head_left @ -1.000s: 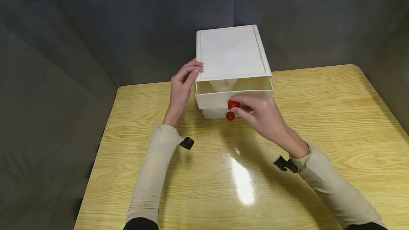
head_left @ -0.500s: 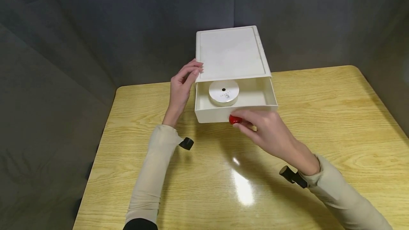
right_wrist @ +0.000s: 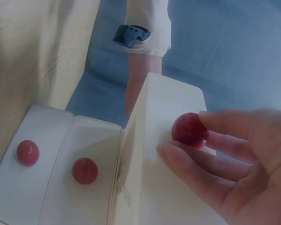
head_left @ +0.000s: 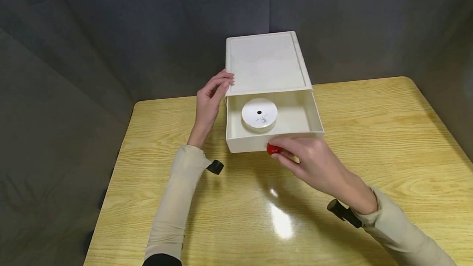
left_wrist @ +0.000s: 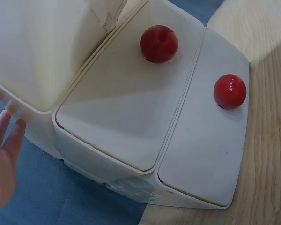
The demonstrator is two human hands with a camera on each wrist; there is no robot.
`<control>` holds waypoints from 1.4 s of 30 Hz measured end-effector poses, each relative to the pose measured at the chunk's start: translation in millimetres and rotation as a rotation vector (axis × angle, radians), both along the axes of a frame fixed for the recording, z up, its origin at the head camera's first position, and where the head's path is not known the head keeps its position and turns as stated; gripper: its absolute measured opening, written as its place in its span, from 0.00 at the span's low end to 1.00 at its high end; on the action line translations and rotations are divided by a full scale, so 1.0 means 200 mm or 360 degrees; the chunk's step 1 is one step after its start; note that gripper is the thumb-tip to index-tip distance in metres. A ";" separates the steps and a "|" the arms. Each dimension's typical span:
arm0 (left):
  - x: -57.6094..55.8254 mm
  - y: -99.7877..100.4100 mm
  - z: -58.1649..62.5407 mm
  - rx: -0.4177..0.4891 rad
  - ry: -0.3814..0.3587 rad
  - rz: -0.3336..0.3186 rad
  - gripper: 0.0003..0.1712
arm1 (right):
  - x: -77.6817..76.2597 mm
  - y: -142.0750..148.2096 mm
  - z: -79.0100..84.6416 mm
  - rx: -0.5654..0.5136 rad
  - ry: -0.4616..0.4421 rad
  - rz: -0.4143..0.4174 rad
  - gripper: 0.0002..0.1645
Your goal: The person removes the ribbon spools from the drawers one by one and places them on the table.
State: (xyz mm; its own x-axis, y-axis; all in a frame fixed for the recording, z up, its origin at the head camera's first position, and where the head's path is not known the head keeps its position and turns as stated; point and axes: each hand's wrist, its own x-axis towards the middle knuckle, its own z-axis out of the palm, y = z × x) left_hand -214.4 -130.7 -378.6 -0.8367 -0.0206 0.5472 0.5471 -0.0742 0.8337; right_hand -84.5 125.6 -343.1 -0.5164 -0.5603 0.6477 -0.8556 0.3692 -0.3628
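A white drawer unit stands at the back of the table. Its top drawer is pulled well out, and inside it on the left lies a round white spool with a small dark centre hole. My right hand pinches the red round knob on that drawer's front between thumb and fingers. At the unit's upper left edge my left hand rests, fingertips over the top and against the side. Two lower drawers, each with a red knob, are closed; the head view hides them.
The wood-grain table stretches around the unit, with a bright light reflection in front. A dark cloth hangs behind it and on both sides. Each wrist wears a small black camera.
My right hand has drawn the top drawer forward by its knob, from slightly open to well out, and the spool has come into full view. The left hand stays on the unit.
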 end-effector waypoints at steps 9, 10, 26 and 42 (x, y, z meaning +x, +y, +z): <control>0.06 0.02 0.07 -0.0029 -0.0055 0.0033 0.10 | 0.03 0.00 -0.01 0.0028 0.0003 0.0021 0.20; 0.07 0.02 0.08 -0.0029 -0.0055 0.0030 0.10 | 0.03 0.00 0.00 0.0030 0.0005 0.0021 0.20; 0.01 -0.01 0.00 -0.0036 -0.0018 0.0020 0.11 | 0.07 -0.01 0.00 0.0169 0.0001 -0.0019 0.19; 0.01 0.00 -0.01 -0.0043 -0.0016 0.0029 0.11 | -0.07 0.07 0.19 -0.0116 0.0111 0.0054 0.26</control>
